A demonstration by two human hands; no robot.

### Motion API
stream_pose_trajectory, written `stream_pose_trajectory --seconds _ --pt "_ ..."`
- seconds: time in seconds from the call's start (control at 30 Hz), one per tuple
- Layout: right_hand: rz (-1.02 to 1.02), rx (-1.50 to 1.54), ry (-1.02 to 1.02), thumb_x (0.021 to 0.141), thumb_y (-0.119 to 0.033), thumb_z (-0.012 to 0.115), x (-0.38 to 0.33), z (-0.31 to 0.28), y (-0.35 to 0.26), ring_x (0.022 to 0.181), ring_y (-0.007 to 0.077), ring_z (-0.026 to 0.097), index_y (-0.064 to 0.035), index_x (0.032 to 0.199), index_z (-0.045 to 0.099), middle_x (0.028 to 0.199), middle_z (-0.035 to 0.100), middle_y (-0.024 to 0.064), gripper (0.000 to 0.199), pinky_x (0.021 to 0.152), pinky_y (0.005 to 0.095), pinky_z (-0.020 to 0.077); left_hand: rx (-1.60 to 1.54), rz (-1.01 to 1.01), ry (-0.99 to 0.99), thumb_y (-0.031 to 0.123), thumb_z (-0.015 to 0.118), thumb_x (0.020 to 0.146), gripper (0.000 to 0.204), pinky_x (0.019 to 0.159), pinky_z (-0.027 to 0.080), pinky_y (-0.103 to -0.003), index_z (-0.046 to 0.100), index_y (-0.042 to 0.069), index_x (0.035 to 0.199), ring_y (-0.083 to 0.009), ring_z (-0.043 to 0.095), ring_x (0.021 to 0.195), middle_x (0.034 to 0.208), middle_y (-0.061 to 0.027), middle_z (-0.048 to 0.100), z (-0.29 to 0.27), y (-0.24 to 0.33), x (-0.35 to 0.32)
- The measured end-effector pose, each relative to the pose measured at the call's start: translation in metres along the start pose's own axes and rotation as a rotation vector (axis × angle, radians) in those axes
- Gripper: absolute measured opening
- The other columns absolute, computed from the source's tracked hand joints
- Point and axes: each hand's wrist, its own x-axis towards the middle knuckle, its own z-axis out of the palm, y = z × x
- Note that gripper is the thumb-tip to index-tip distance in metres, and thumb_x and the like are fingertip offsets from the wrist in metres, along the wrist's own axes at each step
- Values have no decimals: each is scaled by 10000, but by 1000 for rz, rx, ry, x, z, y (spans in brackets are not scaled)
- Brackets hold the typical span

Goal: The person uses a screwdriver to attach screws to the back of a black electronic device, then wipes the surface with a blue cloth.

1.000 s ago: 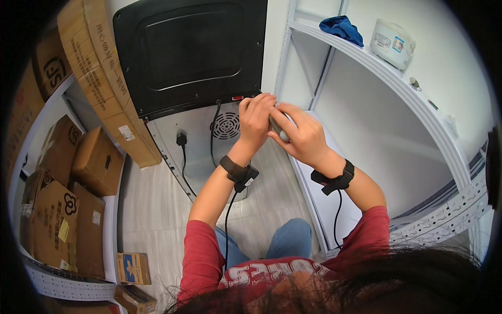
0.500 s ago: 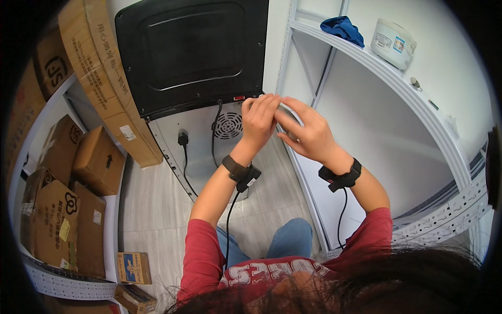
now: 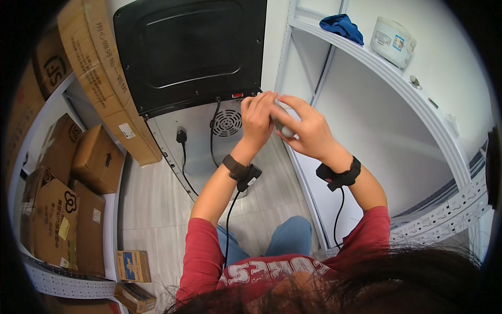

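My left hand (image 3: 257,119) and my right hand (image 3: 311,128) are raised close together near the back of a black and silver appliance (image 3: 188,57). Between them is a small grey, rounded object (image 3: 283,119) with a pale end; most of it is hidden by my fingers, so its kind cannot be made out. The left fingers curl over its left side, and the right thumb and fingers grip it from the right. Black wrist units with cables are strapped to both my forearms.
White shelving (image 3: 439,120) curves along the right, bearing a white rice cooker (image 3: 393,43) and a blue cloth (image 3: 342,28). Cardboard boxes (image 3: 98,159) fill the left shelf. A tall carton (image 3: 99,68) leans beside the appliance. Black power cords (image 3: 184,157) hang behind it.
My right hand has shifted slightly, and more of the grey object with its pale end now shows between the hands. The left hand stays nearly in place.
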Motion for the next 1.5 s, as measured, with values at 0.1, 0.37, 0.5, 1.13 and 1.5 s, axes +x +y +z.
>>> stream_pose_trajectory --seconds 0.1,0.37,0.5,1.13,1.5 --pt "-329 -55 48 660 -59 699 4 -2 16 826 247 636 -74 1032 618 983 629 88 381 643 313 524 -8 21 -23 -1 588 691 389 827 387 -372 581 17 1080 -230 604 976 977 -99 644 -3 -2 2" --pt "105 -146 145 657 -54 668 -10 10 -4 845 246 627 -58 923 594 976 613 91 276 677 309 517 43 21 7 122 586 725 309 829 383 -385 594 34 1021 -247 586 988 1011 -67 641 1 0 8" --pt "-412 -125 104 662 -67 663 11 -4 9 854 240 627 -45 903 587 993 608 101 254 693 307 518 56 59 -62 114 584 737 278 834 378 -387 604 37 1003 -228 586 997 1017 -65 641 1 -6 8" --pt "-366 -137 44 659 -105 716 -4 1 16 936 293 626 -52 962 630 1021 611 139 319 700 317 537 55 43 70 115 585 757 284 825 372 -378 582 52 1033 -215 581 990 1026 -69 612 -3 9 0" --pt "-336 -87 62 659 -112 711 7 -7 20 827 254 633 -73 1031 609 975 626 103 387 660 308 520 23 39 14 107 611 745 286 828 365 -381 572 42 1020 -235 589 972 986 -89 619 2 6 6"
